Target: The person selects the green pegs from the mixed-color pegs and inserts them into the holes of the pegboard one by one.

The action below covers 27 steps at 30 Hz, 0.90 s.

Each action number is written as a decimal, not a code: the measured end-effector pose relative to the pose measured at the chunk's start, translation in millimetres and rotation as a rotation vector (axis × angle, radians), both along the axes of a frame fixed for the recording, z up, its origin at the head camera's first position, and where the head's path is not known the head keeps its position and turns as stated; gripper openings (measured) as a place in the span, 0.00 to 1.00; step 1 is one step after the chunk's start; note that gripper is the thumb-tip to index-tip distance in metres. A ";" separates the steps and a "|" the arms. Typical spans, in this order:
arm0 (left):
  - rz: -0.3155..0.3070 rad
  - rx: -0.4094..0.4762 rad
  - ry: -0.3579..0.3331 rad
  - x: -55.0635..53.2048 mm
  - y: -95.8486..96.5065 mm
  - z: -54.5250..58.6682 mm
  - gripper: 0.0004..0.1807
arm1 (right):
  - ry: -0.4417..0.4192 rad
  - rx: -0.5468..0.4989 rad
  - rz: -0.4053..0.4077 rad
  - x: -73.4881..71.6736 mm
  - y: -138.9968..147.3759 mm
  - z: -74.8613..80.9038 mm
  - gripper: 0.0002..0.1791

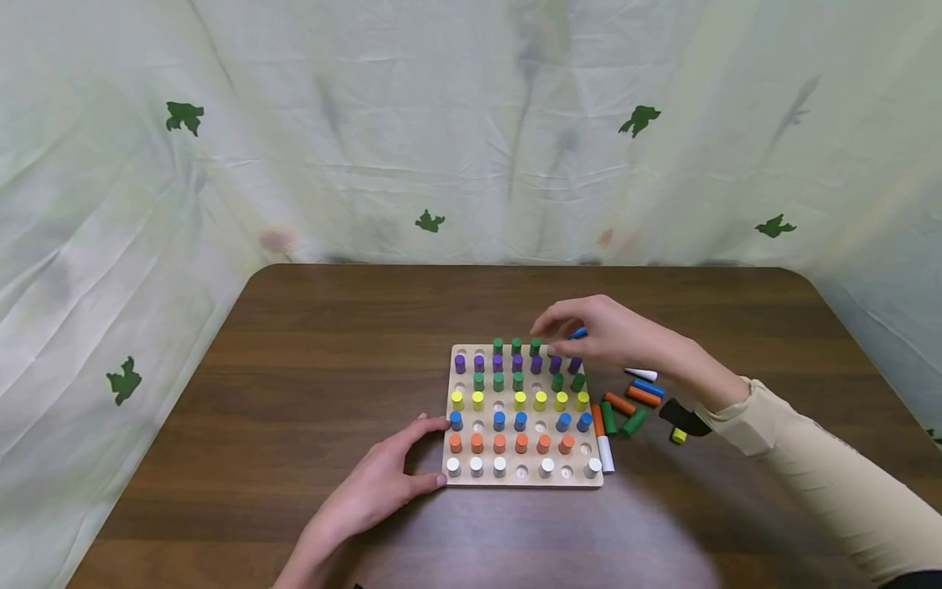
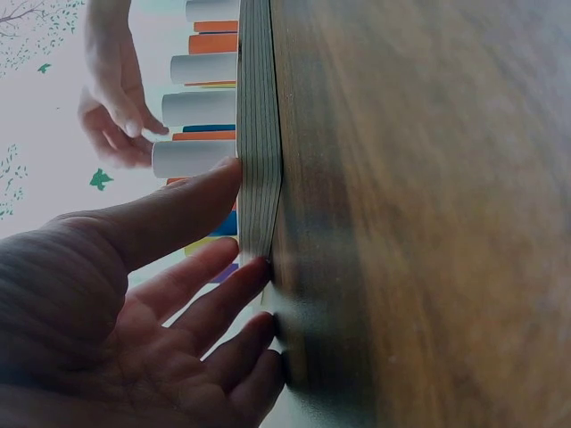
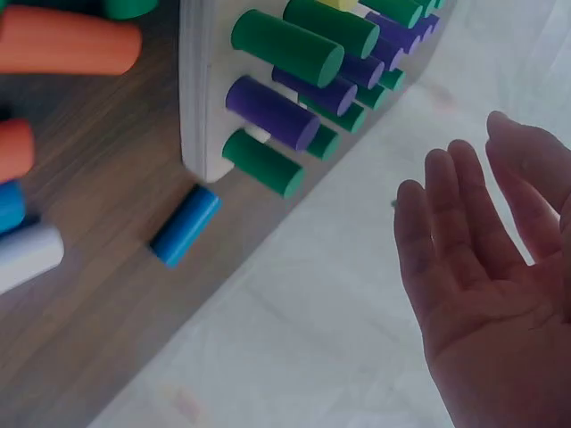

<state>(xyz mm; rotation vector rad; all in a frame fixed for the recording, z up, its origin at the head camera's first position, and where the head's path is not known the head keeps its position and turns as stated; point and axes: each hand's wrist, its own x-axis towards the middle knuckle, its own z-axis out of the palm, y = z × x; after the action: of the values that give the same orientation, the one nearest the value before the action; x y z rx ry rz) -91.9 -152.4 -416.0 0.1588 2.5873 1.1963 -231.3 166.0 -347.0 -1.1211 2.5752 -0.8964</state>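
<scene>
Fingers spread, the left hand [image 1: 384, 473] is bracing the board [image 1: 533, 458] at lower centre; the right hand [image 1: 605, 329], relaxed and empty, is hovering by its upper-right corner, ideally avoiding the standing pegs [image 1: 518, 364].

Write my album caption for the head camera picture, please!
Left hand touches a pegboard of colourful pegs; right hand hovers near its far right corner.

The left hand [image 1: 375, 478] and right hand [image 1: 599, 331] are showing bare. On the right, a cream sleeve [image 1: 832, 483] is ending in a wide cuff [image 1: 746, 421], a black piece [image 1: 679, 415] jutting left beside it; black material [image 1: 916, 580] is edging the near right corner.
</scene>
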 end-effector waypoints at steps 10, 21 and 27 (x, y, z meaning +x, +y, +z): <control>-0.009 -0.001 -0.010 0.9 -0.2 1.3 0.32 | -0.060 0.029 -0.027 23.6 31.6 8.1 0.16; -0.008 -0.015 -0.025 1.6 0.1 3.6 0.32 | -0.071 0.065 -0.019 47.9 67.0 -2.6 0.13; -0.006 -0.029 -0.036 1.7 -0.2 5.3 0.32 | -0.082 0.067 -0.051 59.2 80.9 -17.4 0.15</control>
<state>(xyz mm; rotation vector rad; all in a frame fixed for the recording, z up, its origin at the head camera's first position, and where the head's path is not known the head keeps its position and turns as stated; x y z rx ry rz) -90.2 -152.6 -410.8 0.1378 2.5696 1.1483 -172.1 247.0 -364.4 -0.9843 2.5576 -0.8423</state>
